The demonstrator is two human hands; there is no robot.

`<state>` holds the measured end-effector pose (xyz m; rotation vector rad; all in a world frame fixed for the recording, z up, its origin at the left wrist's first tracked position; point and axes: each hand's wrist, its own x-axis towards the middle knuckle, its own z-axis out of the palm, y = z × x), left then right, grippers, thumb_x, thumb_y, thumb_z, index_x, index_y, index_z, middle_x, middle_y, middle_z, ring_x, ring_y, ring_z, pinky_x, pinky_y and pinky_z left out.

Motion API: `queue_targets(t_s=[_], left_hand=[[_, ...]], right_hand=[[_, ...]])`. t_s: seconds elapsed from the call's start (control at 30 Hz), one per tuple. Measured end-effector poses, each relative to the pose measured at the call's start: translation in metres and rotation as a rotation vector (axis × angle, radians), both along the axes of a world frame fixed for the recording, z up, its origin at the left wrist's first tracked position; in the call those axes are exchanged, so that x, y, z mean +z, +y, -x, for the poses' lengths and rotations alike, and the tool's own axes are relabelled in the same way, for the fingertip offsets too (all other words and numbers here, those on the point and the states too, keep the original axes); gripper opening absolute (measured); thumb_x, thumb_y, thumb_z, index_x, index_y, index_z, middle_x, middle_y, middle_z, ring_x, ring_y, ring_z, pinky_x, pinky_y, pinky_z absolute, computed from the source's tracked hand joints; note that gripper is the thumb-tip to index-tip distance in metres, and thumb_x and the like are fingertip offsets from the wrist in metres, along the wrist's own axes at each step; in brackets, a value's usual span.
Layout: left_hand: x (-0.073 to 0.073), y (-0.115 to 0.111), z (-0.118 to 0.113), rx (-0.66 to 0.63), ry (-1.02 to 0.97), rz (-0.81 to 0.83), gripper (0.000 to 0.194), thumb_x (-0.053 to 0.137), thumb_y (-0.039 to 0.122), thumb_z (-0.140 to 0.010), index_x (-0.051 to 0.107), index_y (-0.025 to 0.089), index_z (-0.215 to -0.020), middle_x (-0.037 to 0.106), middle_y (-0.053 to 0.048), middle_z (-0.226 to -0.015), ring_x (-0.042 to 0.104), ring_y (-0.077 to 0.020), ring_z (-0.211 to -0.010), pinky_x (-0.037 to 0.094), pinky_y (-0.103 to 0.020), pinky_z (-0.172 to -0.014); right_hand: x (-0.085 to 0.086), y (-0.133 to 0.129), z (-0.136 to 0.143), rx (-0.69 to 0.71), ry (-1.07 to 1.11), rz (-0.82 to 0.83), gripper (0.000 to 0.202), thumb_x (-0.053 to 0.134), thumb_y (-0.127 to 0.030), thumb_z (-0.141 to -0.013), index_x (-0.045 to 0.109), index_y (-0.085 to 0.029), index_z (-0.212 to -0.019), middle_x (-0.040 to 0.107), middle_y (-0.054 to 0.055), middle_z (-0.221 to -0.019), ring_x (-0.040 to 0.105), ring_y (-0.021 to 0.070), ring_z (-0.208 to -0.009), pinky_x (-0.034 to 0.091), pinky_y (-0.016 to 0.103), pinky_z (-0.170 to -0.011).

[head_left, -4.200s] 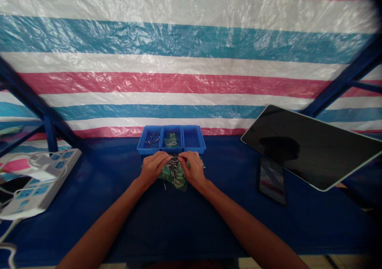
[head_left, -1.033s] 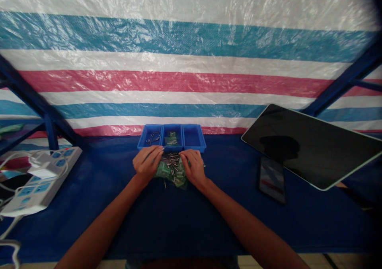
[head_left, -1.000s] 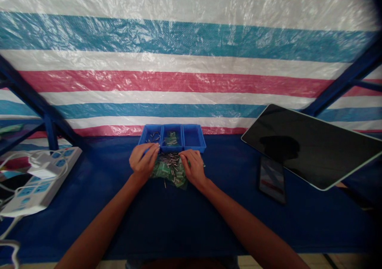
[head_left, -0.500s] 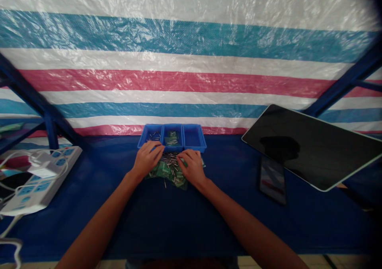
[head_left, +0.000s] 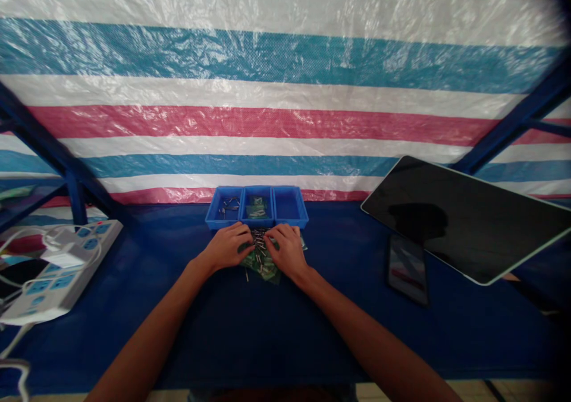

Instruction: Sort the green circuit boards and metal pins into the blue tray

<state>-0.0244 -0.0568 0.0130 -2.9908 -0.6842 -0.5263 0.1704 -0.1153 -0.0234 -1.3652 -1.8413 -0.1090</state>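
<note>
A loose pile of small metal screw-like pieces (head_left: pixel 259 244) and small green-tinted plastic packets (head_left: pixel 269 269) lies on the blue table, just in front of a blue three-compartment tray (head_left: pixel 291 223). My left hand (head_left: pixel 229 245) reaches over the pile's left side, its fingers bent and the thumb apart from them. At the pile's right side, my right hand (head_left: pixel 285 246) has its fingers curled and fingertips drawn together among the metal pieces; anything between them is too small to make out. Several metal pieces (head_left: pixel 231 204) lie in the tray's left compartment, and green packets (head_left: pixel 257 207) in its middle one.
A white power strip (head_left: pixel 66 289) with plugs and cables sits at the left. On the right are a phone (head_left: pixel 407 269) and a large dark-screened panel (head_left: pixel 473 217). Blue metal struts (head_left: pixel 74 179) and a striped plastic sheet (head_left: pixel 285 122) stand behind the table (head_left: pixel 285 330).
My left hand has come back from the tray's left compartment toward me, down onto the pile's left side. My right hand has stayed nearly in place.
</note>
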Motion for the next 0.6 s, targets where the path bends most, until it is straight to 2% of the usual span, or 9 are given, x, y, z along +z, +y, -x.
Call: queue_targets(t_s=[0.27,0.4,0.6], left_hand=[[-0.0027,0.0002,-0.0004,0.005,0.002,-0.064,0.017,0.047,0.023,-0.091,0.061,0.017,-0.083,0.059,-0.005,-0.083,0.055,-0.0161,-0.082,0.046,-0.029,-0.078],[0.0000,0.0026,0.0044,0.040,-0.072,-0.103,0.016,0.047,0.021,-0.090,0.061,0.016,-0.085,0.061,-0.006,-0.086,0.056,-0.0169,-0.083,0.047,-0.030,-0.079],[0.0021,0.0018,0.0044,0.107,-0.231,-0.159,0.016,0.045,0.021,-0.092,0.061,0.016,-0.091,0.063,-0.007,-0.091,0.058,-0.0175,-0.088,0.048,-0.031,-0.084]], right_hand=[[-0.0013,0.0007,-0.0002,0.006,0.011,-0.005,0.011,0.054,-0.022,-0.089,0.062,-0.020,-0.082,0.063,0.003,-0.081,0.053,0.0169,-0.082,0.031,0.034,-0.077],[-0.0004,0.0002,-0.0001,0.011,0.015,0.004,0.012,0.053,-0.022,-0.090,0.063,-0.020,-0.083,0.063,0.003,-0.081,0.054,0.0171,-0.082,0.031,0.034,-0.077],[-0.0004,-0.0012,0.0002,0.049,0.014,0.019,0.015,0.052,-0.026,-0.091,0.063,-0.021,-0.100,0.064,0.004,-0.089,0.054,0.0176,-0.087,0.033,0.034,-0.079]])
